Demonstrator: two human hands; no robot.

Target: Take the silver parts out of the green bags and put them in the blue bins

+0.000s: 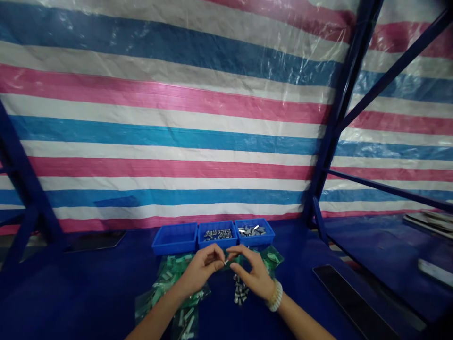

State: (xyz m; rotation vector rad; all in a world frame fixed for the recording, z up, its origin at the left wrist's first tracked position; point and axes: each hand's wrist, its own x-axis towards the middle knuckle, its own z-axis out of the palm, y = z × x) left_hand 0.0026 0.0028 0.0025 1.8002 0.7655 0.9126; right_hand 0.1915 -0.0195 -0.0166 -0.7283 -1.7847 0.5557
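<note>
The small part (226, 262) is right between your two hands, at the fingertips, above the blue table (116, 293). Your left hand (208, 265) looks nearer to it: thumb and finger are pinched narrow and seem to hold one end. Your right hand (252, 270) curves in from the other side, thumb and forefinger a little apart, fingertips just beside the part; you cannot tell from here whether they grip it. Its long axis seems to slant from the left fingertips up towards the right hand, though it is too small to be sure.

The part looks short, slim and pale, with a light gleam; any finer detail is blurred. Below your right hand lies a loose pile of metal pieces (240, 292). Beyond both hands stand the middle tray (217, 243) and the right tray (257, 242), both holding small silvery pieces.
</note>
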